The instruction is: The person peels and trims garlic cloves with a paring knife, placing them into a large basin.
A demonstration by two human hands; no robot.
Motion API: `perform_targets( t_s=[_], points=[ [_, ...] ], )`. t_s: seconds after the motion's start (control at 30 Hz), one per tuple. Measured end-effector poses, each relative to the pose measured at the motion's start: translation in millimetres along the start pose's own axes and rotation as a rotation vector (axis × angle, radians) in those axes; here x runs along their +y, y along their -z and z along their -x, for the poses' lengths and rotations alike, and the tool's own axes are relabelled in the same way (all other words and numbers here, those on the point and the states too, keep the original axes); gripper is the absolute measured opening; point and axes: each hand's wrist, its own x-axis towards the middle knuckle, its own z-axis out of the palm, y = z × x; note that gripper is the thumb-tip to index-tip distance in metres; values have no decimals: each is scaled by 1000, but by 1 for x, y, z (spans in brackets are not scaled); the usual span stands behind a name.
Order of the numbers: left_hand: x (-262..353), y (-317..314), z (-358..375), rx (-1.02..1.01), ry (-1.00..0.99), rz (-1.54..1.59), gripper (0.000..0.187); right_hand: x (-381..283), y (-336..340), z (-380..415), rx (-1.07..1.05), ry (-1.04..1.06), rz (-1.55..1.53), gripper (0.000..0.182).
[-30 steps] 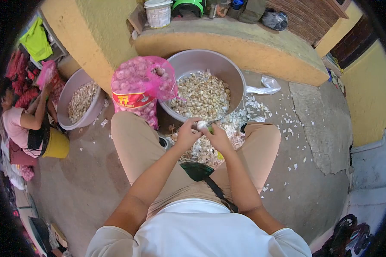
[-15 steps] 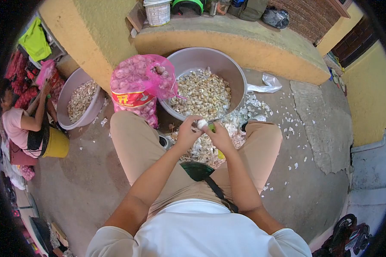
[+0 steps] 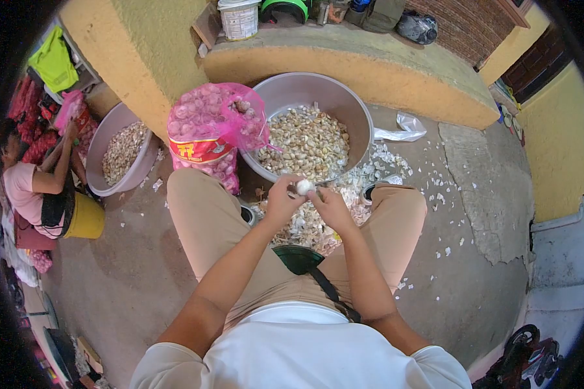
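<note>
A white garlic bulb point(image 3: 305, 187) sits between my two hands, just in front of the near rim of a large grey basin point(image 3: 363, 104) that holds many loose cloves. My left hand point(image 3: 285, 200) grips the bulb from the left with bent fingers. From the right, my right hand point(image 3: 331, 208) touches the bulb with its fingers pressed together. Below them, peeled skins point(image 3: 305, 230) cover the floor between my legs. A pink mesh bag of garlic bulbs point(image 3: 198, 117) stands left of the basin.
At the left, a co-worker in a pink shirt point(image 3: 29, 191) sits beside a yellow bucket point(image 3: 86, 216) and a second basin of cloves point(image 3: 96, 165). Behind the large basin runs a low yellow ledge point(image 3: 344, 74). A white plastic bag point(image 3: 409, 126) lies right of the basin.
The green object at my right hand's fingers and the yellow patch below it no longer show. My right hand's fingers have shifted slightly against the bulb.
</note>
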Motion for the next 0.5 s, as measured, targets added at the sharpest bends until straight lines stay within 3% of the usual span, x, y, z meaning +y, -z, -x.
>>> perform_targets(
  t_s=[0.13,0.5],
  points=[
    [9,6,-3,31,137,110,41,-8,8,1,-25,-138,52,37],
    [0,1,-2,-73,-47,124,42,-14,12,1,22,-121,-13,38]
  ],
)
